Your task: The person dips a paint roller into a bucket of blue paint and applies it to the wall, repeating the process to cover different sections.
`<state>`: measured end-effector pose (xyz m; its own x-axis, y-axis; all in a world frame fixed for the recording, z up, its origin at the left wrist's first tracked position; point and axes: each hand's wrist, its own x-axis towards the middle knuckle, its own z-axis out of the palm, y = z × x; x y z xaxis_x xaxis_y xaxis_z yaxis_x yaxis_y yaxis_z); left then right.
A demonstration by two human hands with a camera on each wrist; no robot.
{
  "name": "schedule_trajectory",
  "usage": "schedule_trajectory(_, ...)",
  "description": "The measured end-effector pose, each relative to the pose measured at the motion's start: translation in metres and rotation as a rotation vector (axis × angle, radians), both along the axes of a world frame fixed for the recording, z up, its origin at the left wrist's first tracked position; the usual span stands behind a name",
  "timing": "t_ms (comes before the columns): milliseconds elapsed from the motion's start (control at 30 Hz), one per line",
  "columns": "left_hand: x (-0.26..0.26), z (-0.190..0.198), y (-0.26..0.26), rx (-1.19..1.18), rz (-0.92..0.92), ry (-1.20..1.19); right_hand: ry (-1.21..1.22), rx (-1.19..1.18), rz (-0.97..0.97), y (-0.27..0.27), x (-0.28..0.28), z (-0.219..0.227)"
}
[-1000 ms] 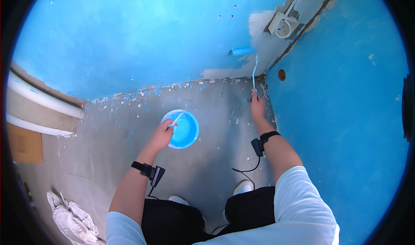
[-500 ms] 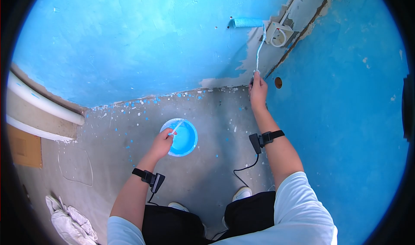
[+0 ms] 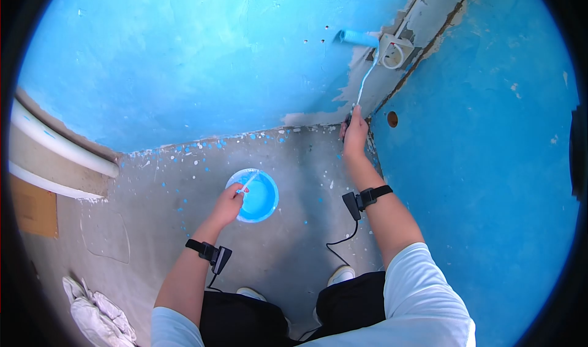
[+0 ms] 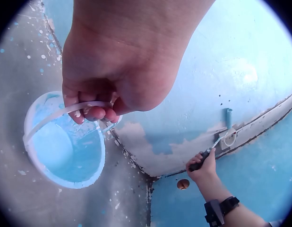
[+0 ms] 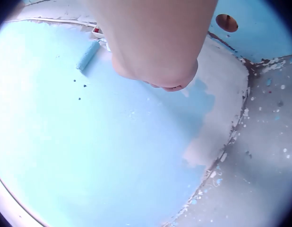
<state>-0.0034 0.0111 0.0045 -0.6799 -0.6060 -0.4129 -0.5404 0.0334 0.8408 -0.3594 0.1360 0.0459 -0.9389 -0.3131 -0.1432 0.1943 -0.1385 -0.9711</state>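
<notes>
My right hand (image 3: 354, 128) grips the handle of a small paint roller (image 3: 359, 38) whose blue sleeve lies on the wall beside a white socket box (image 3: 393, 49), at the edge of an unpainted grey patch (image 3: 361, 83). The roller (image 5: 88, 55) also shows in the right wrist view above my hand (image 5: 158, 52). My left hand (image 3: 229, 203) holds the thin white bail (image 4: 65, 111) of a round bucket of blue paint (image 3: 253, 195), which sits on the concrete floor. In the left wrist view my fingers (image 4: 91, 101) curl round that bail above the bucket (image 4: 61, 146).
Blue walls meet in a corner at the right, with a round hole (image 3: 392, 119) low in the right wall. White pipes (image 3: 61, 145) run along the left wall. A crumpled white cloth (image 3: 98, 313) lies at the lower left. The floor (image 3: 294, 181) is speckled with paint drops.
My right hand has rolled the roller up the wall from near the floor to beside the socket box, then shifted it slightly right. My left hand and the bucket barely moved.
</notes>
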Motion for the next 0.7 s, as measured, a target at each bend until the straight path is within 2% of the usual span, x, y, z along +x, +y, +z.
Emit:
schedule_trajectory(67,-0.001,0.004,0.000,0.012,-0.005,-0.011,0.000,-0.045,0.003,-0.004,-0.003,0.010)
schedule_trajectory(167,0.001,-0.001,-0.001,0.002,-0.014,0.007,0.032,-0.051,0.043,0.002,-0.012,-0.018)
schedule_trajectory(300,0.000,0.003,0.000,-0.026,-0.026,0.001,-0.071,0.107,0.071,0.013,0.021,-0.052)
schedule_trajectory(367,-0.001,0.004,0.000,-0.029,-0.024,-0.008,-0.089,0.080,0.063,0.014,0.022,-0.058)
schedule_trajectory(433,0.000,0.002,0.000,-0.019,-0.022,-0.006,-0.106,0.055,0.059,0.015,0.019,-0.051)
schedule_trajectory(500,0.001,0.001,0.001,-0.009,-0.017,-0.006,0.009,0.045,0.024,0.011,0.001,-0.039)
schedule_trajectory(600,0.001,-0.002,0.000,-0.017,-0.013,0.010,0.038,0.017,0.040,0.011,-0.010,-0.012)
schedule_trajectory(700,0.000,0.002,-0.002,0.002,-0.023,0.010,0.123,0.063,0.012,0.017,-0.013,-0.018)
